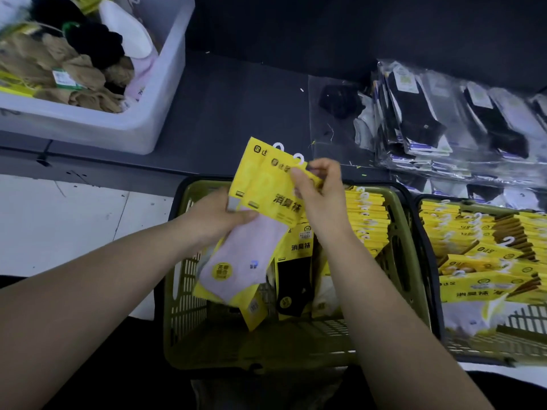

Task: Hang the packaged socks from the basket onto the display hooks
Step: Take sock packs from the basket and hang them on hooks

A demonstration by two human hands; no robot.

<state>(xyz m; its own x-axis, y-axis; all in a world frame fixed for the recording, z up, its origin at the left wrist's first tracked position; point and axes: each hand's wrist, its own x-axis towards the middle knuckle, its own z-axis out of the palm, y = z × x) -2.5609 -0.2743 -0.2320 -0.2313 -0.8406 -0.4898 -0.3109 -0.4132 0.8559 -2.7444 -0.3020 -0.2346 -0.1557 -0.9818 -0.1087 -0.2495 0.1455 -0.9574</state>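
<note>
Dark desk point(236, 93); white bin point(118, 128) upper left, green basket point(183, 291) lower centre. Yellow sock packs point(266, 184) gripped in left hand point(219, 214), top pinched by right hand point(319, 196).

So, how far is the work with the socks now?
Early, it seems. Done: no yellow pack is seen on a display hook. In hand: the left hand holds a few yellow packs above the green basket, and the right hand pinches the top of one. Left: a long row of packs stands in that basket, and more fill the second basket.
</note>
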